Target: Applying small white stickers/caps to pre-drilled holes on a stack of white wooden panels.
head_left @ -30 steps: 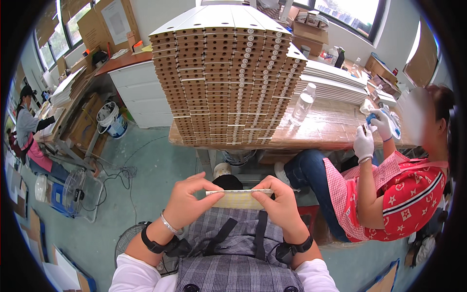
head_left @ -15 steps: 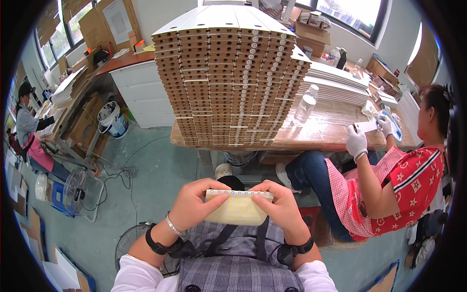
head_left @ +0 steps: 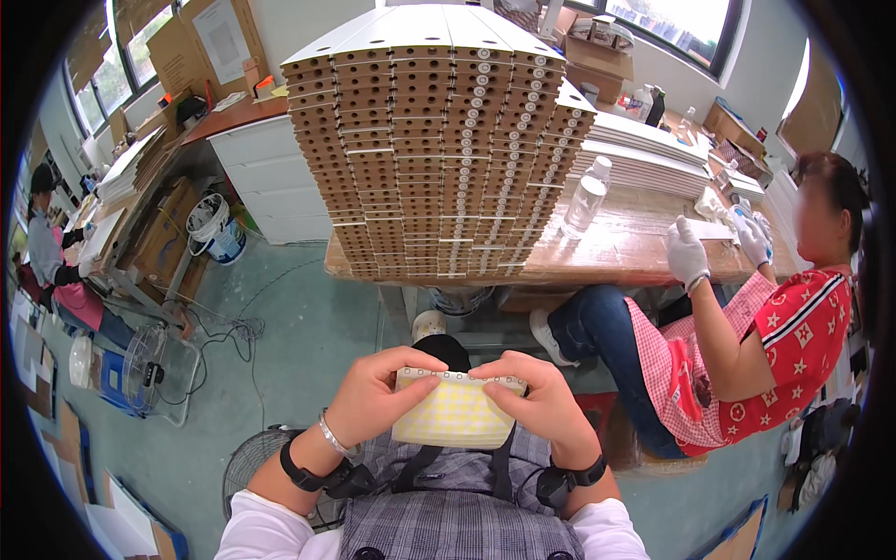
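Between my two hands is a small yellow-and-white checked piece (head_left: 453, 415) with a white band and a row of small dark-rimmed rings along its upper edge. I cannot tell whether it is cloth or a ring-bound pad. My left hand (head_left: 378, 390) pinches its upper left corner, thumb on the front face. My right hand (head_left: 539, 397) grips the upper right part, thumb bent over the front and forefinger along the ringed edge. Both hands hold it over my grey plaid apron (head_left: 457, 513). The fingers behind the piece are hidden.
A tall stack of white-topped brown boards with holes (head_left: 420, 159) stands on the worktable (head_left: 635, 224) ahead. A clear bottle (head_left: 585, 201) is beside it. At right sits a co-worker in white gloves (head_left: 688, 254). A floor fan (head_left: 149, 373) and bucket (head_left: 217, 229) stand left.
The checked piece has tipped so more of its face shows, its lower edge nearer me. My right thumb has shifted lower on it. The co-worker's gloved hands have moved a little.
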Tool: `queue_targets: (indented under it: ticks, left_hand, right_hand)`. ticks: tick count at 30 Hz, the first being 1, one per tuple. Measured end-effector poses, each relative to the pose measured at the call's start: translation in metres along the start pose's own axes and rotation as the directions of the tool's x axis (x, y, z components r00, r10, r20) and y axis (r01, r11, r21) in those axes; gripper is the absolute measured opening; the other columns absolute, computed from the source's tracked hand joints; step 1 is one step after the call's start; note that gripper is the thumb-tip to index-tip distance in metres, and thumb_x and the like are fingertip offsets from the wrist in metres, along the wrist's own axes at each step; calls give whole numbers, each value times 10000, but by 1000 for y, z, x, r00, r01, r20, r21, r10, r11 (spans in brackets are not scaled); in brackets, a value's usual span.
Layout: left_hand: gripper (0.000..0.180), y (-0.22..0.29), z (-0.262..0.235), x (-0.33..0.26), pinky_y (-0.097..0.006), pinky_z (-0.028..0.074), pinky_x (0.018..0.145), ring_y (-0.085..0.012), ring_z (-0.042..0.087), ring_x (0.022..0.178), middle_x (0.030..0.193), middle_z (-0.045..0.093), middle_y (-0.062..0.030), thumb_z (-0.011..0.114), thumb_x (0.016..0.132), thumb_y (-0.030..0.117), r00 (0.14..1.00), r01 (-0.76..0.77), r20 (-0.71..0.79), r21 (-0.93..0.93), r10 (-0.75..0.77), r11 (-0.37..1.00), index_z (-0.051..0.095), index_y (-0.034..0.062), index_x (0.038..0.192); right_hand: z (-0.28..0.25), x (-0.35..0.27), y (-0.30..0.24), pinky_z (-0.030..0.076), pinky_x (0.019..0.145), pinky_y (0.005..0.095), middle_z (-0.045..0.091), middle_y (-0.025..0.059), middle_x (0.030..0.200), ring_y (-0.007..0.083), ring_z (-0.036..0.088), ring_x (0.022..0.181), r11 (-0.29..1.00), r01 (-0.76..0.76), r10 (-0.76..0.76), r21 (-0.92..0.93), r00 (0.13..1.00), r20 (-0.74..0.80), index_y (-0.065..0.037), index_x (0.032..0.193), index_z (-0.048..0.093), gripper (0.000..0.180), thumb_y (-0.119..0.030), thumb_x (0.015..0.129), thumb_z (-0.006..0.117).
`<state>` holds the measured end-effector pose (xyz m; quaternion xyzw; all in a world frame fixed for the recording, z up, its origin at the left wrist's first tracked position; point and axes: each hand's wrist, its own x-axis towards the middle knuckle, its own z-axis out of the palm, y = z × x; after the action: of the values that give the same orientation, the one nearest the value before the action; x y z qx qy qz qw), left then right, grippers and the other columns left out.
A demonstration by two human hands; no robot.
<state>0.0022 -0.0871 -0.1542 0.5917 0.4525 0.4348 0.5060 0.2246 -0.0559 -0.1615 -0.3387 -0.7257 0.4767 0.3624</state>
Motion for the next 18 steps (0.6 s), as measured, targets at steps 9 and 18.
queue_targets:
  ticks: [9, 18]
  left_hand:
    - [195, 8, 4, 9, -230, 453, 713, -113, 588, 826, 915, 632, -62, 604, 806, 18, 998, -29, 57, 268, 14, 963, 661, 28, 992]
    - [204, 10, 11, 11, -231, 449, 700, -111, 581, 817, 885, 618, -48, 587, 808, 29, 999, 21, -25, 58, -20, 998, 662, 40, 998]
  right_hand:
    - [-8, 1, 1, 438, 718, 317, 589, 70, 780, 211, 560, 751, 999, -35, 36, -5, 997, 69, -103, 1108, 640, 341, -13, 784, 585]
    - [-10, -1, 6, 443, 689, 285, 591, 70, 791, 183, 561, 754, 999, -54, 54, -11, 996, 73, -96, 1140, 622, 360, -13, 792, 582]
